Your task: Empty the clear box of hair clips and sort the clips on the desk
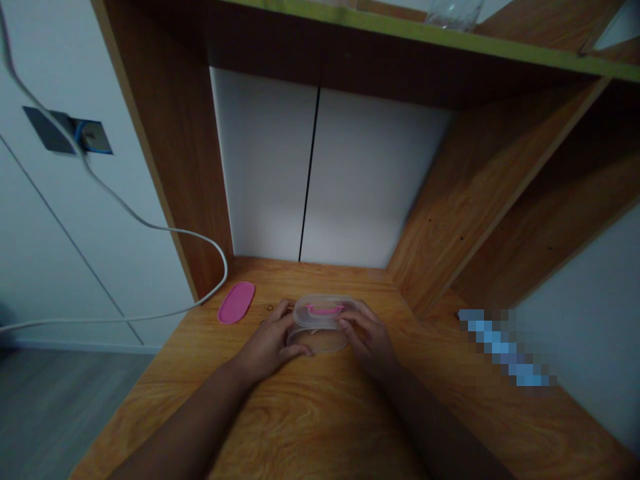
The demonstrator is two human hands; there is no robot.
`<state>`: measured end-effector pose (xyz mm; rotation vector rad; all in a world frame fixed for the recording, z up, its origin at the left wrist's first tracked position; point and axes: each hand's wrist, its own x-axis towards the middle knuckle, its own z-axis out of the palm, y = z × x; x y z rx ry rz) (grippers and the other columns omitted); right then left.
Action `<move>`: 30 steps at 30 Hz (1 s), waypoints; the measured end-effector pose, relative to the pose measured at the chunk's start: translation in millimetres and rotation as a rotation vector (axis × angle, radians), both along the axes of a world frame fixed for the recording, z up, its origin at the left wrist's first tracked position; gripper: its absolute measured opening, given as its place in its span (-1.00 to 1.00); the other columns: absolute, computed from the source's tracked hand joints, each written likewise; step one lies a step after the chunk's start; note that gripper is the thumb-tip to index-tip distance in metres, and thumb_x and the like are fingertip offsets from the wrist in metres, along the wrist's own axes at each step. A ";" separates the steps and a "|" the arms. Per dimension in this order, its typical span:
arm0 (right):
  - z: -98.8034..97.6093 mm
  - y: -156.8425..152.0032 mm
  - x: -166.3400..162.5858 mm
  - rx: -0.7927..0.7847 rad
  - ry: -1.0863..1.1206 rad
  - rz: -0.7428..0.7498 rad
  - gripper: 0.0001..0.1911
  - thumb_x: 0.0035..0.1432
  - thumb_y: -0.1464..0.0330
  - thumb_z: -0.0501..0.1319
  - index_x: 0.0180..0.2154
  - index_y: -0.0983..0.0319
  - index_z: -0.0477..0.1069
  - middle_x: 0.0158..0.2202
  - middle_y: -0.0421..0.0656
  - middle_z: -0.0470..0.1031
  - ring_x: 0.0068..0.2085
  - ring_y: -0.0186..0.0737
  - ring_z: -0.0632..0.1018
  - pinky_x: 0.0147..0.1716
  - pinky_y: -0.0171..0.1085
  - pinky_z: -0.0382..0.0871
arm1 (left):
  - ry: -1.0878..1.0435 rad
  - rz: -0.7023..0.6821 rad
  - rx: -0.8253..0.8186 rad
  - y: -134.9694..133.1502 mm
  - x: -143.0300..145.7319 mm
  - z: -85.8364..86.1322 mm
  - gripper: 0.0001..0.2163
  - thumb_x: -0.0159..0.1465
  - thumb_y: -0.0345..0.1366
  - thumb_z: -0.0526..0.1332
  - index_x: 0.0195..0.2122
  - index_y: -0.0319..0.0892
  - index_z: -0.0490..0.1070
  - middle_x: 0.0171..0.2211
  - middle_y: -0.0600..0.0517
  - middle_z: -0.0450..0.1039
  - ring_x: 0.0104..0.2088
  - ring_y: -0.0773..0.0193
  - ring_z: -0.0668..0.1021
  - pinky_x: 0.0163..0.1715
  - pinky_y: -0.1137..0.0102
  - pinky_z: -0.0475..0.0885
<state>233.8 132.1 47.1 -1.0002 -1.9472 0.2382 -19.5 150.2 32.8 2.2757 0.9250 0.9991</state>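
A clear plastic box [325, 341] sits on the wooden desk in front of me. My left hand [273, 340] curves round its left side, thumb along the near edge. Just above and behind it is a clear plastic lid [320, 303] with a pink handle [325, 310], tilted and apart from the box at the near side. The fingers of my right hand [365, 333] grip this lid at its right end. Something small and thin shows inside the box, too unclear to name. Left of my left hand lies a pink oval lid [237, 303], near a small dark ring [270, 308].
A white cable [190, 232] loops down from the left wall over the desk's left edge. Wooden side panels [450, 193] and a shelf [340, 20] frame the desk, with a glass [454, 13] on the shelf. At the right lies a blurred-out bluish object [505, 350].
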 end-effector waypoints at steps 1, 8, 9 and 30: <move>0.0 0.2 -0.1 0.006 0.004 0.003 -0.85 0.34 0.34 0.14 -0.19 0.14 0.51 -0.13 -0.07 0.54 -0.07 -0.14 0.56 -0.07 -0.17 0.45 | -0.012 -0.022 0.002 1.2 -0.8 0.2 -0.35 0.12 -0.09 0.45 0.23 0.03 0.32 0.15 -0.08 0.27 0.17 0.00 0.37 0.22 0.14 0.31; 1.9 -3.7 -2.1 0.059 0.005 0.008 -0.87 0.31 0.35 0.18 -0.24 0.14 0.52 -0.27 -0.11 0.56 -0.23 -0.16 0.58 -0.22 -0.18 0.49 | -0.004 -0.072 -0.027 1.1 -2.1 7.2 -0.20 -0.05 -0.11 0.55 0.24 0.03 0.31 0.04 -0.06 0.29 0.07 0.03 0.41 0.14 0.14 0.39; 2.6 -4.5 -2.5 0.073 0.002 0.007 -0.87 0.30 0.35 0.19 -0.25 0.14 0.52 -0.28 -0.11 0.56 -0.24 -0.15 0.57 -0.23 -0.18 0.48 | 0.000 -0.066 -0.020 0.0 -1.8 8.5 -0.23 -0.02 -0.15 0.54 0.23 0.02 0.31 0.04 -0.05 0.28 0.07 0.04 0.41 0.15 0.14 0.38; 7.9 -11.7 -4.9 0.243 -0.029 -0.011 -0.91 0.21 0.40 0.21 -0.32 0.13 0.49 -0.42 -0.14 0.51 -0.39 -0.16 0.49 -0.39 -0.18 0.38 | 0.076 0.010 0.216 -9.8 -1.1 17.2 -0.57 0.12 -0.53 0.25 0.03 -0.09 0.42 0.10 -0.12 0.25 0.13 0.06 0.40 0.17 0.20 0.40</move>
